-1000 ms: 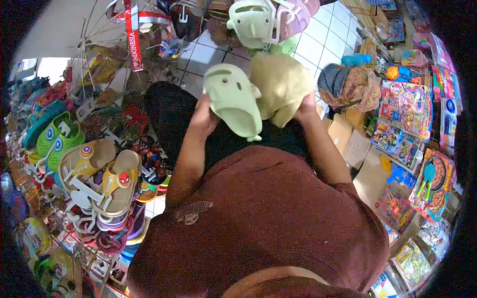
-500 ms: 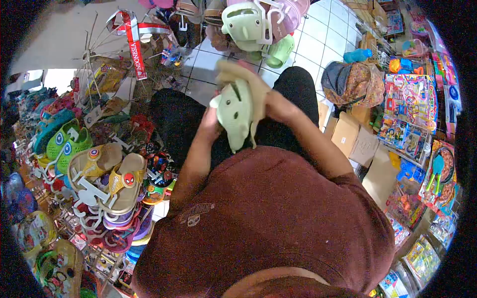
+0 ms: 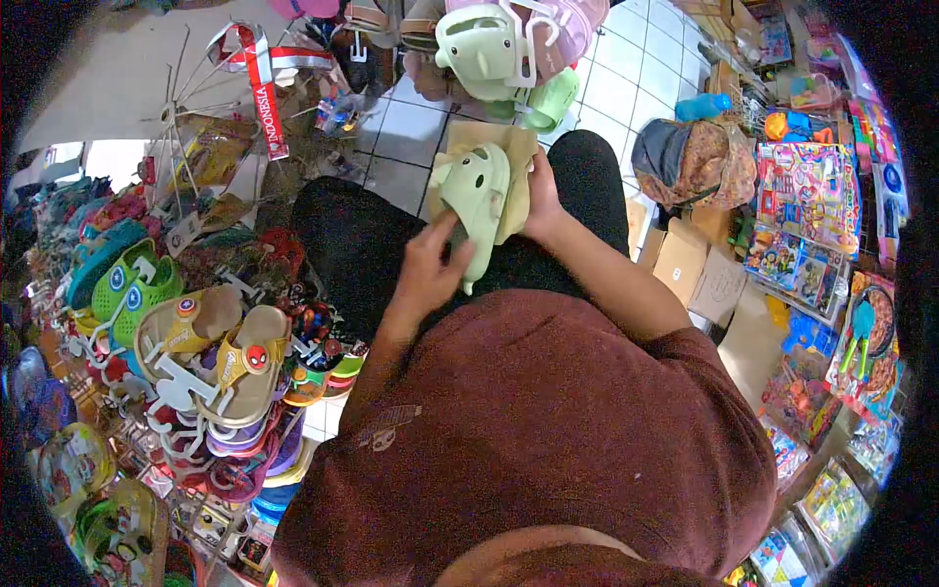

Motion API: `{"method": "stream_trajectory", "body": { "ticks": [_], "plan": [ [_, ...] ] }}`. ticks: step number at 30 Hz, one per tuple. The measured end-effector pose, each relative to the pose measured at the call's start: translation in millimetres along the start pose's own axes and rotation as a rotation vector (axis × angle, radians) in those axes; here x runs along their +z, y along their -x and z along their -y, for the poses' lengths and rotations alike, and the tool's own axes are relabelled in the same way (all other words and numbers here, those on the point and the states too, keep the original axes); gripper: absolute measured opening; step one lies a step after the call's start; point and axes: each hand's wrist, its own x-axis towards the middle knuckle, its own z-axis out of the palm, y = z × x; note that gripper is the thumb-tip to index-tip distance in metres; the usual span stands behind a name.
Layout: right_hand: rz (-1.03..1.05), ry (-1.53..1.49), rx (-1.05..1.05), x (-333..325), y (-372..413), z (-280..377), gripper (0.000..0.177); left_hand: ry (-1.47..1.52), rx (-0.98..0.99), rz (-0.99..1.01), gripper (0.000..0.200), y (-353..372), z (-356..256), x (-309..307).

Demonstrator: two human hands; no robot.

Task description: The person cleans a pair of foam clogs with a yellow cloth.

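Observation:
A pale green slipper with dark eye spots (image 3: pixel 479 201) lies over a tan cloth or paper (image 3: pixel 518 186) above my lap. My right hand (image 3: pixel 541 196) grips the tan piece at its right edge, the thumb side showing. At the slipper's left side, my left hand (image 3: pixel 435 259) has its fingers on the strap area, thumb and fingers apart. More pale green slippers (image 3: pixel 479 49) with a white hanger hang at the top, beside a pink pair (image 3: pixel 577 29).
Racks of sandals (image 3: pixel 186 333) stand on my left, with a wire spoke stand (image 3: pixel 168 110) behind. On my right are a patterned bag (image 3: pixel 699 161), open cardboard boxes (image 3: pixel 680 259) and packaged toys (image 3: pixel 807 196). White tiles (image 3: pixel 626 88) cover the floor ahead.
The slipper has tilted the other way and shows more of its top. The tan piece now spreads behind it. My left hand has moved down from the slipper's upper side onto its lower part.

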Motion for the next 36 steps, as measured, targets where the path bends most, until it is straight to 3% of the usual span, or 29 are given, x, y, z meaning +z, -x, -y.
{"method": "stream_trajectory", "body": {
  "ticks": [2,5,8,9,12,15,18,20,23,25,26,28,29,31,33,34,35,36],
  "plan": [
    [-0.216,0.215,-0.061,13.9,-1.9,-5.9,0.086,-0.088,0.113,0.133,0.060,-4.3,-1.4,8.6],
    [-0.330,0.460,-0.075,31.1,-6.4,-2.4,0.084,-0.057,0.046,0.262,0.080,-15.2,-7.8,10.9],
    [-0.186,0.652,-0.167,41.7,-14.7,6.0,0.079,-0.060,0.134,0.158,0.082,-34.9,-15.3,16.6],
    [-0.249,0.746,-0.194,65.6,-12.3,3.0,0.073,-0.091,0.161,0.133,0.081,-36.7,-14.5,17.1],
    [-0.254,0.804,-0.265,76.6,-7.9,-3.7,0.076,-0.139,0.253,0.074,0.079,-42.7,-13.2,12.4],
    [-0.283,0.745,-0.233,74.4,0.0,-11.4,0.066,-0.005,0.325,0.024,0.082,-43.4,-12.5,6.9],
    [-0.388,0.612,-0.163,65.5,0.6,-18.2,0.061,0.124,0.247,0.060,0.085,-33.4,-2.0,6.6],
    [-0.497,0.624,-0.130,65.0,6.8,-26.4,0.060,0.394,0.083,0.095,0.085,-25.4,-0.2,7.1],
    [-0.269,1.262,-0.102,12.2,0.2,-22.2,0.055,0.962,-0.116,-0.005,0.084,-12.1,15.6,16.3],
    [-0.355,1.320,-0.175,5.7,-3.6,-21.0,0.052,1.237,-0.302,-0.073,0.085,-14.6,29.6,14.8],
    [-0.399,1.347,-0.209,0.8,-5.2,-20.6,0.050,1.264,-0.227,-0.143,0.088,-15.7,47.9,16.0],
    [-0.328,1.286,-0.493,23.7,-5.7,-22.5,0.057,1.910,-0.165,0.115,0.092,-25.5,57.9,-4.9],
    [-0.229,1.258,-0.621,47.9,-0.5,-21.1,0.059,1.961,-0.144,0.132,0.093,-28.2,56.3,-7.2],
    [-0.067,1.530,-0.796,68.0,-3.3,-17.3,0.064,2.056,-0.101,0.173,0.095,-34.4,45.2,-12.7],
    [0.069,2.153,-0.869,65.5,-9.5,-0.9,0.068,2.018,-0.151,0.167,0.097,-35.5,50.1,-10.4],
    [0.017,2.297,-0.812,69.1,-10.8,-5.8,0.069,2.001,-0.176,0.171,0.097,-37.0,50.1,-8.0],
    [-0.036,2.440,-0.746,72.8,-14.2,-16.1,0.071,2.251,-0.187,0.139,0.098,-36.3,47.0,1.3],
    [-0.090,2.580,-0.671,78.7,-18.2,-26.2,0.072,2.259,-0.142,0.190,0.097,-38.6,43.8,0.6]
  ]
}}
